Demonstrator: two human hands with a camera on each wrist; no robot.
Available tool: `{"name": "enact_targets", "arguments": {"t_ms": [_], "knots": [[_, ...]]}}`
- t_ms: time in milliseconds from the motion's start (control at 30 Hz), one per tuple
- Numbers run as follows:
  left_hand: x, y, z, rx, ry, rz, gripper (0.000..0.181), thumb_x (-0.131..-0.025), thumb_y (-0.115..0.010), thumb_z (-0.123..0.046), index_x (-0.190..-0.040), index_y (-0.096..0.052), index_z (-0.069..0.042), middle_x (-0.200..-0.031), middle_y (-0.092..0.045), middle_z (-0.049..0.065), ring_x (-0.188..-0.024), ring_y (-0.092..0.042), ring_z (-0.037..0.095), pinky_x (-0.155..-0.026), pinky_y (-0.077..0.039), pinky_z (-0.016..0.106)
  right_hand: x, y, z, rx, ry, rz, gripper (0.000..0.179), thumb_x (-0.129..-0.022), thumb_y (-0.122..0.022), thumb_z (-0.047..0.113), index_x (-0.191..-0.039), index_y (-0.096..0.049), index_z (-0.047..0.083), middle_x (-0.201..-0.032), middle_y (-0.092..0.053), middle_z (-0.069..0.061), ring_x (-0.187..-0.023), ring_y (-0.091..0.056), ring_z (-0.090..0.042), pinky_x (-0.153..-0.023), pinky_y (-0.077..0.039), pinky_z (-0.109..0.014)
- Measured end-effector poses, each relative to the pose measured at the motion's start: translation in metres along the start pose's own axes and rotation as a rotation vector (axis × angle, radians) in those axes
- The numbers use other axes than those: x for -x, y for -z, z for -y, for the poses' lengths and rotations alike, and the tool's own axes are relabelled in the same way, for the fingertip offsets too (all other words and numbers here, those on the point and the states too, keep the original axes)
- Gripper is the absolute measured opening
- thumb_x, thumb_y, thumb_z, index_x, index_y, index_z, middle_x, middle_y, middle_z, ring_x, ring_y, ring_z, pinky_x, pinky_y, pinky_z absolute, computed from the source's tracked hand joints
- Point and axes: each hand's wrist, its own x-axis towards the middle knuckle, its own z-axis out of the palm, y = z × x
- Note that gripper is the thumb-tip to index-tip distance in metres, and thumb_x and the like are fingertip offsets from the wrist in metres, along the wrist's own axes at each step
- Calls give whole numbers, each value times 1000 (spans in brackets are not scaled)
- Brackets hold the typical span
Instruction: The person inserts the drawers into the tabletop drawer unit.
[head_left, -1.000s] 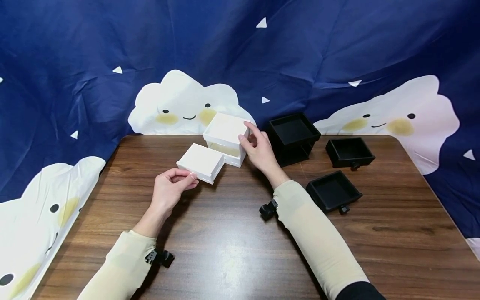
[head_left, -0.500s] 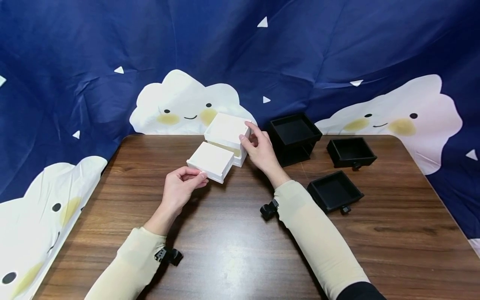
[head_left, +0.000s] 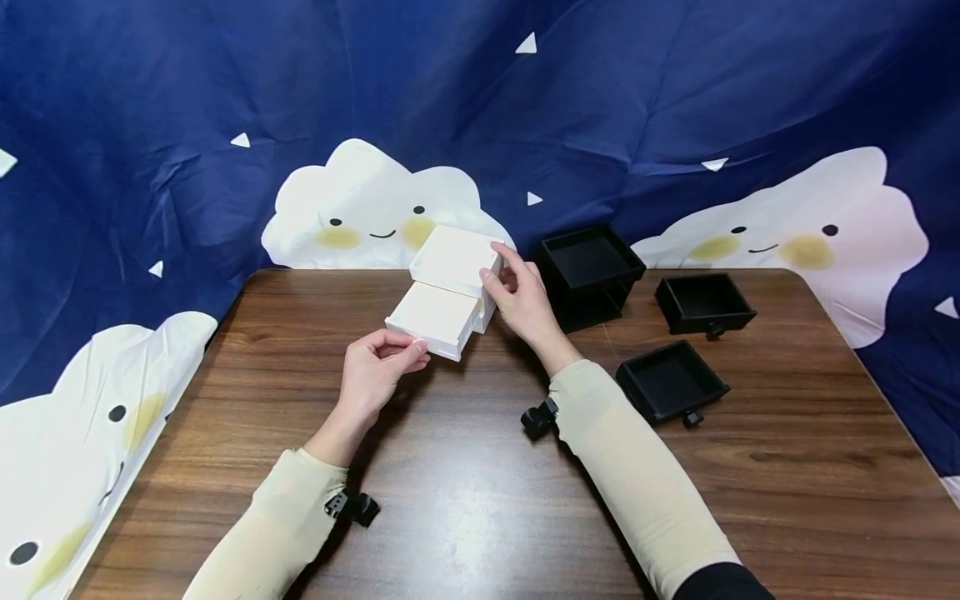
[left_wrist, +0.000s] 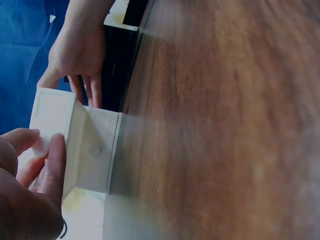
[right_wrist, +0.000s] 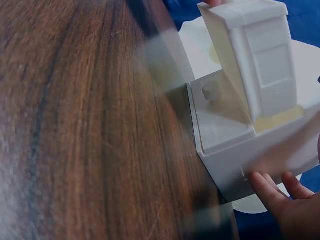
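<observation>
A dark blue cloth backdrop (head_left: 480, 100) printed with white clouds hangs behind the dark brown wood-grain counter (head_left: 465, 508). Toward the counter's far edge stands a boxy white cabinet (head_left: 453, 254), upright, and just right of it a hollow, box-shaped black cabinet (head_left: 588, 275). The right grip (head_left: 527, 308) is loosely spread, thumb and fingers resting against the top edge and right side of the white cabinet without closing round it. The left grip (head_left: 378, 371) is nearly closed, thumb and fingers pinching the front of a rectangular white drawer (head_left: 435, 317). This drawer lies straight ahead of the left grip, tilted, its far end at the cabinet's upper opening; I cannot tell how deep it reaches. Beneath it, a second white drawer (right_wrist: 220, 117) fills the lower opening. Two shallow rectangular black drawers, one farther back (head_left: 705, 304) and one nearer (head_left: 672, 382), sit apart on the right, hollow side up. Smallest is the rounded white knob (left_wrist: 41, 147) caught between the left grip's fingertips.
</observation>
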Motion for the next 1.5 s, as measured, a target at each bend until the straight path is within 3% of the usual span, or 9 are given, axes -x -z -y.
{"name": "enact_targets", "arguments": {"t_ms": [100,233,433,1133,1500], "knots": [[-1,-2,0,12,-4,-4,6,-93,-75,12,-96,-72,8,-78,-79,3,-69,-79,12,-72,-67,31,0,1,1,-2,-4,3,57,-106,-66,28,-160,-52,18,-133,-56,-26,-108,-65,-36,-100,-55,-43],[-2,-4,-1,-2,-12,-1,7,-92,-75,13,-98,-71,12,-80,-80,6,-69,-79,13,-72,-67,31,1,2,2,-9,2,-3,57,-106,-67,28,-160,-52,17,-133,-56,-27,-108,-64,-37,-99,-54,-42],[-2,-9,-2,-14,-19,-8,16,-92,-77,10,-104,-70,18,-79,-79,4,-69,-78,12,-72,-67,30,0,2,2,-19,16,-5,57,-106,-67,26,-160,-52,15,-133,-55,-29,-108,-64,-38,-98,-54,-41],[-7,-10,2,20,-15,-46,18,-93,-76,9,-106,-70,20,-76,-78,0,-68,-78,12,-71,-67,30,0,1,2,-24,7,-8,57,-106,-67,28,-159,-53,18,-131,-55,-26,-105,-63,-34,-96,-53,-39],[-14,-13,4,-1,-30,-23,17,-94,-75,9,-105,-69,20,-78,-78,3,-69,-78,10,-72,-67,29,1,0,-1,-18,14,-12,56,-105,-67,28,-159,-54,17,-129,-56,-26,-104,-64,-35,-95,-53,-38]]}}
